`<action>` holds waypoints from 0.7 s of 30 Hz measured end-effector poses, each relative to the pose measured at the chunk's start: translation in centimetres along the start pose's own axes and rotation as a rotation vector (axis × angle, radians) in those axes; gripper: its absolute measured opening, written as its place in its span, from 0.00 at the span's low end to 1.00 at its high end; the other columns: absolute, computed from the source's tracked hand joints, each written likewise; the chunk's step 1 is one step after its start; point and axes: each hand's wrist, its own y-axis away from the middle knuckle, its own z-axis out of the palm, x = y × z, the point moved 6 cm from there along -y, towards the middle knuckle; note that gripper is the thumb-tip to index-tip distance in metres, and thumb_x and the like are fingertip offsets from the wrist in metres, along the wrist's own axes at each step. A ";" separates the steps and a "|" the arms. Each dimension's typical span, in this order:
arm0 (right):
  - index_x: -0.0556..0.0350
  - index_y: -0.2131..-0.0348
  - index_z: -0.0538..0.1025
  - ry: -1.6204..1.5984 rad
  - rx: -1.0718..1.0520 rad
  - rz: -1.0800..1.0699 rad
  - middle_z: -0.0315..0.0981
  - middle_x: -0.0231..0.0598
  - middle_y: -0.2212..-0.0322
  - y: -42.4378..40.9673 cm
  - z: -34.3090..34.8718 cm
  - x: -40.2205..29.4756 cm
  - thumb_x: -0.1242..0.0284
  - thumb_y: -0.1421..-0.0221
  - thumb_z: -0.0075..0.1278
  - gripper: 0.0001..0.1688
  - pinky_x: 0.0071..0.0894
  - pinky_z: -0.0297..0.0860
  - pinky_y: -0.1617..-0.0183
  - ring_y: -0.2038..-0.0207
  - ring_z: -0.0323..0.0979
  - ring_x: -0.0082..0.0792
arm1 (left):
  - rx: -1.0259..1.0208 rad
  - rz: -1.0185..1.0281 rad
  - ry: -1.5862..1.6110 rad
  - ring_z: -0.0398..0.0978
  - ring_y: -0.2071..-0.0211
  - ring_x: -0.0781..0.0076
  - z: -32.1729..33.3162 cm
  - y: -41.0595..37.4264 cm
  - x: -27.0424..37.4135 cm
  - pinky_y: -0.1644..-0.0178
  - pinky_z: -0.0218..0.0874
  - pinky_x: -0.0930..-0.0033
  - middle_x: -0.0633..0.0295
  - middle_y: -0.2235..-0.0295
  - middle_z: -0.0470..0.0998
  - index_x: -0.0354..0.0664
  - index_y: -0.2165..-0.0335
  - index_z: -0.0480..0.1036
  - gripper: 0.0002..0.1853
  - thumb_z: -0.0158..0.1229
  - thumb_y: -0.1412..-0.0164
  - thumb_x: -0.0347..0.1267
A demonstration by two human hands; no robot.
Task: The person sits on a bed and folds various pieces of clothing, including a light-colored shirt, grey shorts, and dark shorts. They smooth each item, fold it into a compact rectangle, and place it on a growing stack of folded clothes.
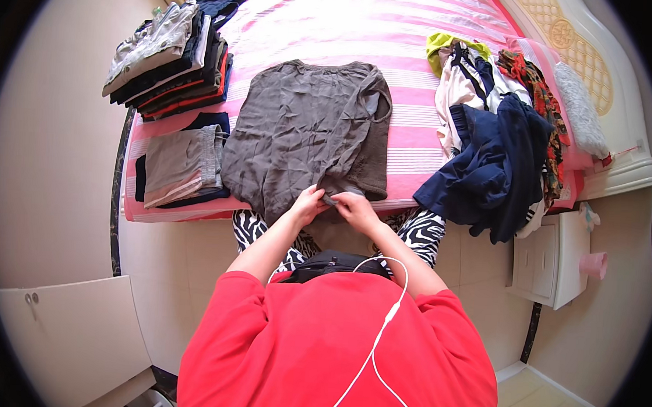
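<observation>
A dark grey garment (pixel 297 124) lies spread on the pink-and-white striped bed sheet (pixel 414 103) in front of me, one side part folded over on its right. My left hand (pixel 309 202) pinches the cloth at the garment's near edge. Close beside it, my right hand (pixel 352 207) grips the same edge between thumb and fingers. The cloth between the two hands is bunched, and part of it hangs over the bed's edge.
Stacked folded clothes (pixel 173 63) stand at the far left, with folded grey shorts (pixel 181 163) nearer. At the right is a loose heap with navy clothing (pixel 488 162), beside a fluffy pillow (pixel 580 109). A white bedside cabinet (pixel 550 259) stands at the lower right.
</observation>
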 end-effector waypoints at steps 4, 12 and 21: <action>0.55 0.61 0.76 0.287 0.460 0.115 0.74 0.43 0.62 0.1 -4.8 1.7 0.75 0.50 0.55 0.14 0.41 0.66 0.51 0.56 0.70 0.46 | 0.063 -0.014 0.050 0.74 0.55 0.66 -0.1 0.4 0.0 0.46 0.62 0.55 0.65 0.55 0.76 0.49 0.52 0.69 0.13 0.44 0.32 0.31; 0.45 0.62 0.78 0.571 0.434 0.152 0.71 0.34 0.65 1.0 -5.3 4.6 0.69 0.54 0.60 0.16 0.43 0.59 0.46 0.57 0.67 0.38 | 0.387 0.307 -0.314 0.74 0.59 0.69 -0.1 1.7 2.6 0.53 0.65 0.66 0.62 0.58 0.76 0.44 0.52 0.69 0.14 0.50 0.38 0.26; 0.45 0.65 0.78 0.527 0.610 -0.062 0.71 0.31 0.68 2.6 -6.9 -0.3 0.70 0.51 0.57 0.10 0.45 0.57 0.44 0.61 0.68 0.35 | -0.040 -0.184 0.212 0.73 0.54 0.64 8.9 -1.2 0.4 0.44 0.62 0.62 0.55 0.54 0.74 0.41 0.55 0.71 0.23 0.63 0.43 0.44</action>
